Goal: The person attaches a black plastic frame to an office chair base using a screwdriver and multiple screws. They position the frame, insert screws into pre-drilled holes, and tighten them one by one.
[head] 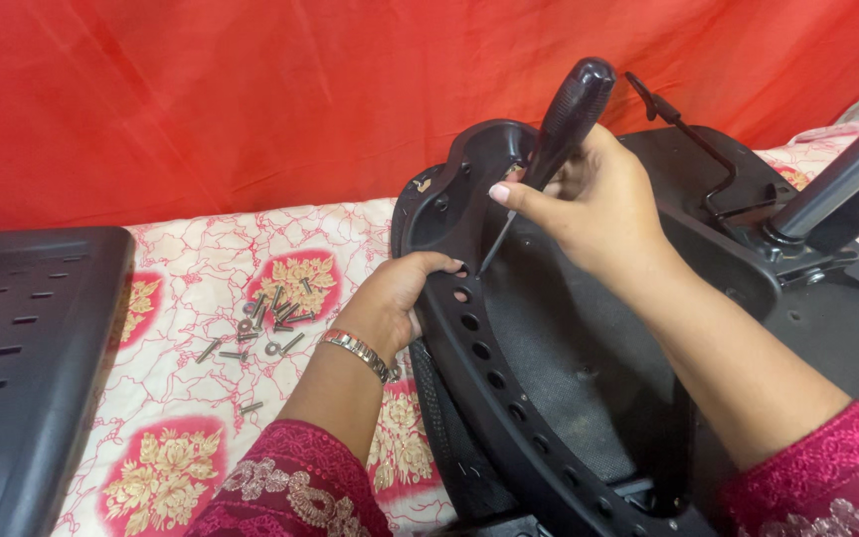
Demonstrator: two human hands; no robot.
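Office chair seat base (549, 398) lies upturned on a floral sheet (191, 288). Right hand (589, 204) is clamped on a black-handled screwdriver (554, 139), tip down at the seat base's perforated plastic rim, near the top. Left hand (400, 298) grips that rim just below the tip. Loose screws (265, 323) lie left of the seat base, so fastening looks partway. Detached black panel (27, 368) far left.
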